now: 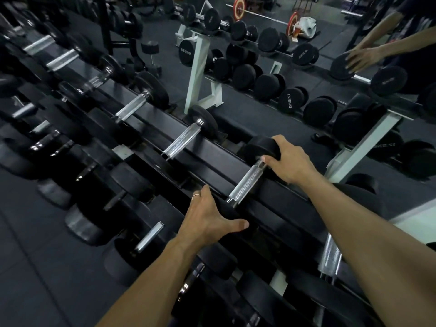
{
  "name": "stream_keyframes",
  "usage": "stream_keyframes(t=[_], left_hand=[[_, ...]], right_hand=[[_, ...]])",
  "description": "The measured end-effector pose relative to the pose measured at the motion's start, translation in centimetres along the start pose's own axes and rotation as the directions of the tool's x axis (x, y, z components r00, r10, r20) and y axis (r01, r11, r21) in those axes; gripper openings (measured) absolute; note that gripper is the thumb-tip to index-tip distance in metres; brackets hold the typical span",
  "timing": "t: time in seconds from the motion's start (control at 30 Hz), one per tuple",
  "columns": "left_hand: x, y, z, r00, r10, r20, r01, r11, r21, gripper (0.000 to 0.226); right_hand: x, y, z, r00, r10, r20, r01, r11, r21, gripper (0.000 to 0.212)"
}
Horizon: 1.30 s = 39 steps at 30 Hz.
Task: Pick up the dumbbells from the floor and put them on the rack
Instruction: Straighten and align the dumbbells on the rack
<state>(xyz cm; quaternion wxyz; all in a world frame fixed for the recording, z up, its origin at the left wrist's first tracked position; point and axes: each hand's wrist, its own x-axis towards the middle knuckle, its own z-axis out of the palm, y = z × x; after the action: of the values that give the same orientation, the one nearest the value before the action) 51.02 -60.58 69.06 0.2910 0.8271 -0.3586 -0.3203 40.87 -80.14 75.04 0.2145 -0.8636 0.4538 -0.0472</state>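
Partly beneath left hand [207, 220] and right hand [290, 159], both dumbbell [246, 182] heads.

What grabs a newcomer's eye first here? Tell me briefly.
Two bare hands at centre: the left hand and the right hand grip the two heads of a dumbbell lying on the top tier of the rack. Beyond it a row of shiny knurled handles runs up left, and red barbell plates stand out at the top edge.

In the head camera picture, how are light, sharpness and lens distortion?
Head view: dim light, so the black rack shows little detail; glare on the steel handle of the dumbbell between the left hand and right hand; its rails curve slightly from the wide lens; left edge soft.
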Motion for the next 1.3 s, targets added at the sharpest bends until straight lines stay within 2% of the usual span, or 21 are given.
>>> stream_keyframes(t=[0.2, 0.33, 0.5, 0.63, 0.77, 0.9, 0.97, 1.07, 1.2, 1.3], left_hand=[[-0.5, 0.2, 0.0, 0.998, 0.045, -0.033, -0.042, 0.995, 0.088, 0.132], [-1.8, 0.8, 0.0, 0.966, 0.233, -0.110, -0.206, 0.955, 0.213, 0.114], [-4.5, 2.1, 1.2, 0.879, 0.430, -0.205, -0.374, 0.889, 0.264, 0.088], [-7.6, 3.6, 3.5, 0.850, 0.504, -0.154, -0.468, 0.856, 0.218, 0.087], [-10.7, 4.7, 7.8, 0.881, 0.469, -0.061, -0.456, 0.877, 0.151, 0.095], [-12.5, 6.6, 12.6, 0.965, 0.253, 0.066, -0.258, 0.962, 0.088, 0.123], [-13.1, 7.5, 14.7, 0.988, 0.138, 0.071, -0.142, 0.989, 0.046, 0.137], [-13.5, 8.3, 16.5, 1.000, 0.017, -0.012, -0.018, 0.999, -0.034, 0.142], [-13.3, 8.3, 17.0, 1.000, 0.007, -0.026, -0.009, 0.997, -0.072, 0.138], [-13.3, 8.1, 17.1, 0.999, 0.032, -0.020, -0.033, 0.996, -0.080, 0.136]], right_hand=[[-0.2, 0.0, -0.4, 0.999, 0.018, 0.046, -0.020, 0.999, 0.043, 0.050], [-2.2, 0.3, -1.2, 1.000, 0.007, 0.003, -0.007, 1.000, -0.019, 0.064], [-6.9, 2.4, -3.6, 0.998, 0.002, -0.061, -0.011, 0.987, -0.159, 0.068], [-10.1, 5.0, -5.5, 0.995, 0.080, -0.058, -0.090, 0.975, -0.205, 0.070], [-12.1, 8.3, -6.5, 0.986, 0.151, -0.064, -0.159, 0.975, -0.156, 0.076], [-12.6, 11.5, -6.3, 0.982, 0.188, 0.030, -0.182, 0.972, -0.151, 0.080], [-12.2, 12.4, -6.3, 0.986, 0.164, 0.027, -0.156, 0.971, -0.181, 0.073], [-11.0, 13.2, -6.5, 0.989, 0.140, 0.048, -0.128, 0.972, -0.195, 0.059], [-10.0, 14.6, -6.7, 0.992, 0.089, 0.094, -0.075, 0.986, -0.148, 0.043], [-10.1, 15.4, -6.5, 0.996, 0.047, 0.079, -0.038, 0.993, -0.110, 0.037]])
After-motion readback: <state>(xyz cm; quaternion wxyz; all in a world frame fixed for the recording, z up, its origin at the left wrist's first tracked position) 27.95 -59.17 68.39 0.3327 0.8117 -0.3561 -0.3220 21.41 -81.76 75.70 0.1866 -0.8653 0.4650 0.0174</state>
